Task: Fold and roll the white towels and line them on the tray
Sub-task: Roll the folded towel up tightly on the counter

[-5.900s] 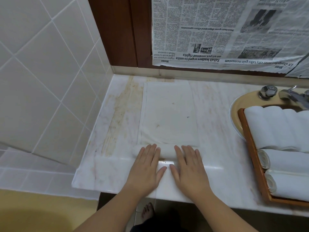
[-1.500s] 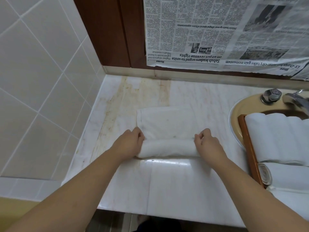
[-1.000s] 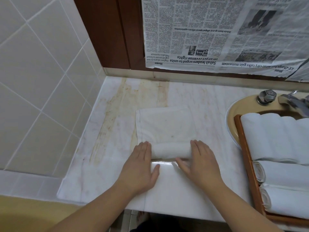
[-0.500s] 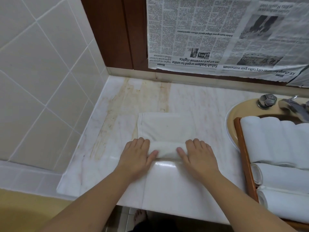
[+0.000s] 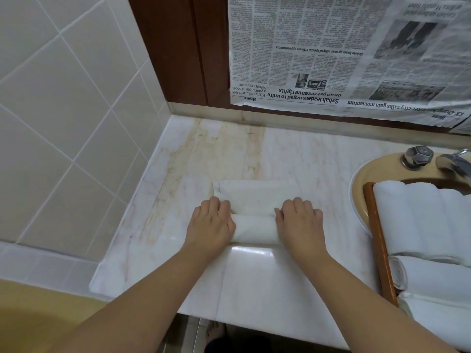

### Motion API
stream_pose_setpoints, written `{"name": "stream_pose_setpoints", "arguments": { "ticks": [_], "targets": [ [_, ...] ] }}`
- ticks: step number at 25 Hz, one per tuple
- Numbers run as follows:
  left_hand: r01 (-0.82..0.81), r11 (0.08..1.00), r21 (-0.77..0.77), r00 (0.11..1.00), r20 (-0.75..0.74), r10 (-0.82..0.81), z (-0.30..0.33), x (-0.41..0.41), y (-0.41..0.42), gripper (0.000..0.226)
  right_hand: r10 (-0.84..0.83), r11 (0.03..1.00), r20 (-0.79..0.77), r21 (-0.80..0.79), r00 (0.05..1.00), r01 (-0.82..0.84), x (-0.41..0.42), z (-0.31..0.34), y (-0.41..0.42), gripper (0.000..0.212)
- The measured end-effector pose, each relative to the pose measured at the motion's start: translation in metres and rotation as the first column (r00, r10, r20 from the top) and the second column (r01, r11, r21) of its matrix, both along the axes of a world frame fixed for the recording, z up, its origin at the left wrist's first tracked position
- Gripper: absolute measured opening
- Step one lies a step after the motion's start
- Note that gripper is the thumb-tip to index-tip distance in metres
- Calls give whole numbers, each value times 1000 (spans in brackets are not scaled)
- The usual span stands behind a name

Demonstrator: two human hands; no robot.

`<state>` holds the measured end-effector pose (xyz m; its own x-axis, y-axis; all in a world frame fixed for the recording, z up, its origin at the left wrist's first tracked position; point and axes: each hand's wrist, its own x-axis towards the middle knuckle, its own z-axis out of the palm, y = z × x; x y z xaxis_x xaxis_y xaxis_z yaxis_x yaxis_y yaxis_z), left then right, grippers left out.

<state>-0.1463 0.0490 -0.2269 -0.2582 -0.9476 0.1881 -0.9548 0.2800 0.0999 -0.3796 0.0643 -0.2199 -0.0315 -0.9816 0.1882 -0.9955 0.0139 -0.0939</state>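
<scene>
A white towel (image 5: 254, 212) is lying on the marble counter (image 5: 254, 281), roughly midway between the counter's left edge and the basin on the right, nearer the front edge than the back wall. Its near part is sitting as a thick roll running left to right, while a short flat stretch is still lying unrolled behind it, towards the back edge. The left hand (image 5: 212, 226) is resting on the left end of the roll, fingers curled over its top and gripping it; the right hand (image 5: 299, 222) is doing the same at the right end, knuckles bent and fingers wrapped over the roll. Both forearms are reaching in from the front edge. A bright reflection is showing on the counter just in front of the roll. Brownish stains are running along the counter from the back-left corner towards the front. At the counter's right edge, a wooden tray (image 5: 379, 238) is sitting over the yellowish basin (image 5: 359, 184), and several rolled white towels (image 5: 420, 220) are lying side by side in it, with more rolls at its near end. A metal tap (image 5: 418, 157) is standing at the back of the basin. Newspaper sheets (image 5: 331, 52) are hanging upside down on the dark wooden wall behind the counter, and pale tiles (image 5: 63, 110) are covering the wall on the left.
</scene>
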Motion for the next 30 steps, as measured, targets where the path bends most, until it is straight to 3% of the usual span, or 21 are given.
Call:
{"name": "stream_pose_setpoints", "arguments": {
  "ticks": [2, 4, 6, 8, 10, 15, 19, 25, 28, 30],
  "targets": [
    [66, 998, -18, 996, -58, -67, -4, -3, 16, 22, 100, 975, 5, -198, 995, -97, 3, -9, 15, 36],
    [82, 996, 29, 993, -92, -79, -8, -3, 31, 33, 144, 954, 49, -274, 988, -125, 0, -15, 31, 44],
    [81, 993, 85, 996, -41, -78, -12, -4, 45, 41, 156, 971, 72, -197, 985, -139, 2, -22, 50, 50],
    [58, 981, 186, 998, 17, -63, -11, -10, 55, 67, 124, 992, 98, -8, 987, -124, 9, -21, 61, 65],
    [9, 968, 249, 1000, -15, -6, -8, -18, 55, 82, 73, 992, 102, 94, 992, -83, 13, -18, 62, 72],
    [-15, 982, 188, 997, -67, 29, 2, -15, 20, 64, 57, 991, 41, 118, 998, -61, 4, 0, 30, 62],
    [-25, 942, 335, 1000, 17, 21, 16, -12, -4, 61, 23, 944, 53, 327, 998, -39, -1, 14, 4, 66],
    [19, 908, 420, 994, -107, 28, 17, -5, -29, 52, -44, 898, 137, 439, 990, -21, -10, 20, -25, 59],
    [-99, 943, 317, 991, -59, 124, 6, -11, -45, 44, -105, 932, 136, 358, 985, 50, -10, 16, -48, 40],
    [-136, 983, 125, 983, -107, 150, 4, -17, -48, 35, -16, 987, 45, 161, 999, 9, -7, 8, -53, 32]
  ]
}}
